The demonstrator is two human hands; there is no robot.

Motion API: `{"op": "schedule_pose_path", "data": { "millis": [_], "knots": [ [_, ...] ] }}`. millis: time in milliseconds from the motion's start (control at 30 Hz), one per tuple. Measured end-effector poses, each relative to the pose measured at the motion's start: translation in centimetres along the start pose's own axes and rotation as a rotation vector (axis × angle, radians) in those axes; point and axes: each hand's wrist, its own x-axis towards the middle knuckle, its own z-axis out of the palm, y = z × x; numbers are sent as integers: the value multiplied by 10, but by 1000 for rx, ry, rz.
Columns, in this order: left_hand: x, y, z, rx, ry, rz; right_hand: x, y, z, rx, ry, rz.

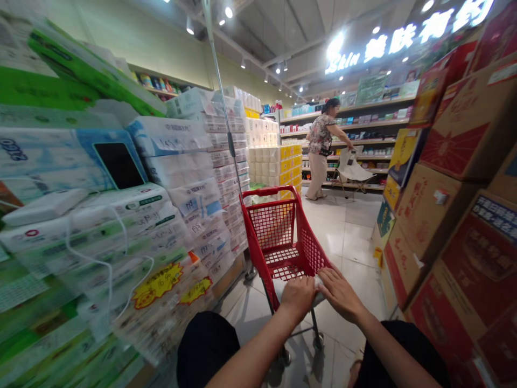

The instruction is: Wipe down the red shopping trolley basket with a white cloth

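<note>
A red plastic shopping cart (278, 253) with latticed walls stands right in front of me, and its basket looks bare inside. My left hand (298, 296) is closed at the near edge of the cart, around a crumpled white tissue (279, 285). Beside it, my right hand (341, 295) curls its fingers over the near right corner, against the same white tissue. The fingertips of both hands are partly hidden. A metal pole (220, 81) rises from the far left of the cart.
Stacked tissue packs (194, 178) line the left, with a dark-screened device (120, 164) and white cables on them. Cardboard boxes (428, 215) are piled on the right. Ahead, a person (321, 143) holds a folding chair (351, 164) near the shelves (371, 116). Tiled floor (343, 237) runs between.
</note>
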Motion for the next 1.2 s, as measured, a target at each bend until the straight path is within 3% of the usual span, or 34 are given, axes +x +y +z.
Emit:
{"op": "schedule_pose_path", "data": {
  "millis": [133, 367, 467, 600, 800, 900, 1000, 1100, 1200],
  "knots": [
    [-18, -20, -10, 11, -9, 83, 0, 4, -12, 71, -47, -30],
    [-53, -88, -30, -1, 119, 380, 1, 5, -20, 149, -75, -31],
    [-59, -98, -27, -31, 195, 362, 3, 6, -16, 156, -75, -30],
    [-55, -88, -17, -49, 256, 266, 6, 11, -10, 159, -62, -16],
    [-40, -73, -12, -57, 211, 316, 7, 29, -12, 161, -45, 16],
    [-35, -85, -19, -100, 142, 453, 7, 38, -14, 175, -75, 7],
    [-27, -111, -33, -138, 59, 539, 8, 46, -15, 185, -107, -1],
    [-17, -134, -45, -155, 28, 449, 12, 51, -13, 193, -120, -4],
    [-11, -141, -46, -146, 32, 347, 17, 53, -10, 199, -123, -5]
  ]
}}
